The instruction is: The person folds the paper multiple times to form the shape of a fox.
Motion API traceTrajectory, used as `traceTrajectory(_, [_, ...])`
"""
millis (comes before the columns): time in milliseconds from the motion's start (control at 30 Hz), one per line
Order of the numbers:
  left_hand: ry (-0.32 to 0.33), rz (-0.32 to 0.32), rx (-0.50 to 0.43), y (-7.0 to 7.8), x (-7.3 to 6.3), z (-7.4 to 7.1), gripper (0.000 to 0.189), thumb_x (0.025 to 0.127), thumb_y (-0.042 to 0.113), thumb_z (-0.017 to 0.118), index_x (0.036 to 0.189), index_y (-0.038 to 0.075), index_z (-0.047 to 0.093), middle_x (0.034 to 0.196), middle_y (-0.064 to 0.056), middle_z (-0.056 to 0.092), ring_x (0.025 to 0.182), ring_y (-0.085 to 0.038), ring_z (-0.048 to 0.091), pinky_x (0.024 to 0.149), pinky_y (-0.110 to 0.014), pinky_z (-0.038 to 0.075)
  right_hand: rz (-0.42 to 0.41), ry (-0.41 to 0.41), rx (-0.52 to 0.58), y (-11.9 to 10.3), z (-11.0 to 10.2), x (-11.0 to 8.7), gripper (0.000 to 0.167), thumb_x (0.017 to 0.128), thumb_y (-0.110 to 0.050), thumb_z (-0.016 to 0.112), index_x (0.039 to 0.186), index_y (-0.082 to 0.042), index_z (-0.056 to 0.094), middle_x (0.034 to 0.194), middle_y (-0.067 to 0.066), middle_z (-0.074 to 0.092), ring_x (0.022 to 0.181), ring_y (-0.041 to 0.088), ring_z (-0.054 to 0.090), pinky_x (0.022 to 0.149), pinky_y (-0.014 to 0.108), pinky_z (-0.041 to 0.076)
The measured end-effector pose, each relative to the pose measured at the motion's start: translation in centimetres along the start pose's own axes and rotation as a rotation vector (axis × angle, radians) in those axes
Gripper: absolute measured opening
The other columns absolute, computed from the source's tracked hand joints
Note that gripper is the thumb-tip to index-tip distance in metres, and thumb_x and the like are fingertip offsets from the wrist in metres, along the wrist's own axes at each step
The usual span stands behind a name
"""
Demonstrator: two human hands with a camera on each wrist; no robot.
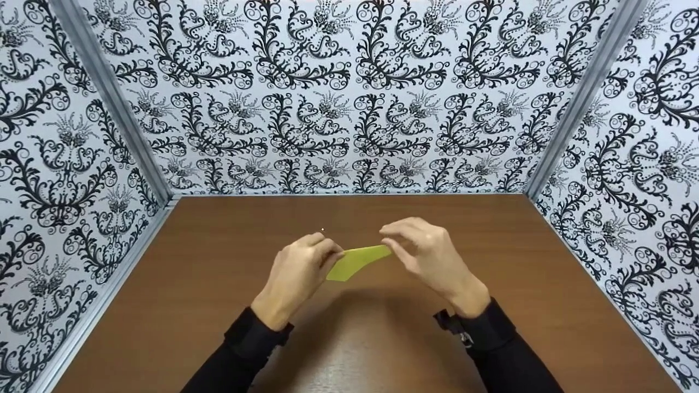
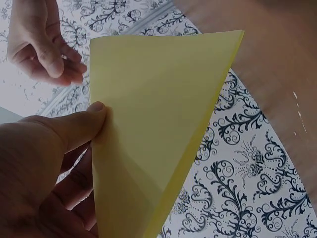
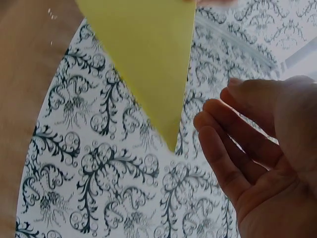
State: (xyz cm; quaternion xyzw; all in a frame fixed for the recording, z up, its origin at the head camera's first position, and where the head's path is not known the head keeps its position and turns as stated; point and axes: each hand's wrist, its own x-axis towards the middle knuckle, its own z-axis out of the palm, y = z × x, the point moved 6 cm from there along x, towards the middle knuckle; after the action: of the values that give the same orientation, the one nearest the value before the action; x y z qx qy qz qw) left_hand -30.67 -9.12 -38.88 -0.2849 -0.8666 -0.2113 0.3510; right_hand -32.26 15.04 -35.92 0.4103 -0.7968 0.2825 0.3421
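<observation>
A folded sheet of yellow paper point(image 1: 355, 263) is held up above the table, tapering to a point on its right side. My left hand point(image 1: 300, 267) pinches it by the edge, the thumb lying across the near face in the left wrist view, where the paper point(image 2: 153, 99) shows layered edges along its slanted side. Close to the tapered end is my right hand point(image 1: 431, 254), its fingers loosely bent. In the right wrist view a gap shows between the right hand point(image 3: 262, 144) and the paper point(image 3: 148, 64), and nothing lies between its fingers.
A brown wood-look table point(image 1: 218, 327) spreads beneath both hands. White panels with black scroll patterns point(image 1: 349, 98) stand at the back and both sides, joined by grey metal corner posts point(image 1: 112, 98). Dark sleeves point(image 1: 235, 355) cover both forearms.
</observation>
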Motion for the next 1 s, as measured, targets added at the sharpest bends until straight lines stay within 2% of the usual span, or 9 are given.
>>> traceTrajectory(67, [-0.004,0.008,-0.002,0.3,-0.1,0.2,0.005,0.101,0.019,0.094,0.102,0.018,0.089,0.093,0.002,0.079,0.081,-0.014,0.077,0.071,-0.033,0.068,-0.019,-0.029,0.012,-0.6,0.7,-0.1,0.025,0.097,-0.002,0.093,0.120,-0.002,0.085,0.119,0.015,0.087,0.105,0.027,0.086,0.087,0.028,0.072])
traceTrajectory(267, [-0.015,0.043,-0.001,1.2,-0.3,1.0,0.006,0.102,0.021,0.093,0.101,0.018,0.088,0.092,0.005,0.079,0.079,-0.011,0.075,0.070,-0.029,0.066,-0.075,-0.099,-0.026,-1.8,2.5,-0.5,0.028,0.096,-0.007,0.096,0.122,-0.006,0.085,0.118,0.009,0.087,0.110,0.025,0.084,0.096,0.036,0.072])
traceTrajectory(367, [-0.015,0.058,-0.004,1.5,-0.3,1.3,0.006,0.102,0.022,0.093,0.101,0.019,0.088,0.091,0.006,0.078,0.078,-0.010,0.074,0.069,-0.027,0.066,-0.085,-0.117,-0.028,-2.1,3.1,-0.7,0.027,0.096,-0.006,0.096,0.121,-0.007,0.085,0.115,0.007,0.086,0.106,0.022,0.084,0.092,0.033,0.072])
traceTrajectory(667, [-0.003,0.077,-0.013,2.0,-0.1,1.3,0.006,0.102,0.023,0.093,0.102,0.019,0.089,0.090,0.006,0.076,0.076,-0.009,0.073,0.068,-0.026,0.065,-0.104,-0.116,-0.037,-2.4,3.7,-1.1,0.018,0.096,-0.004,0.095,0.112,-0.007,0.086,0.103,0.004,0.084,0.092,0.017,0.081,0.082,0.028,0.070])
traceTrajectory(833, [-0.015,0.072,-0.024,2.0,-0.2,1.4,0.004,0.104,0.025,0.091,0.103,0.021,0.088,0.092,0.008,0.077,0.079,-0.009,0.074,0.069,-0.026,0.064,-0.085,-0.124,-0.067,-2.4,3.7,-1.0,0.016,0.098,-0.007,0.095,0.110,-0.010,0.086,0.100,0.001,0.083,0.090,0.014,0.079,0.079,0.027,0.069])
traceTrajectory(1000, [0.005,0.086,-0.030,2.1,-0.3,1.3,0.005,0.104,0.025,0.091,0.104,0.021,0.088,0.093,0.006,0.077,0.080,-0.010,0.074,0.069,-0.026,0.064,-0.080,-0.129,-0.080,-2.6,3.7,-1.0,0.018,0.096,-0.005,0.095,0.110,-0.011,0.085,0.098,0.000,0.082,0.089,0.014,0.079,0.078,0.027,0.068])
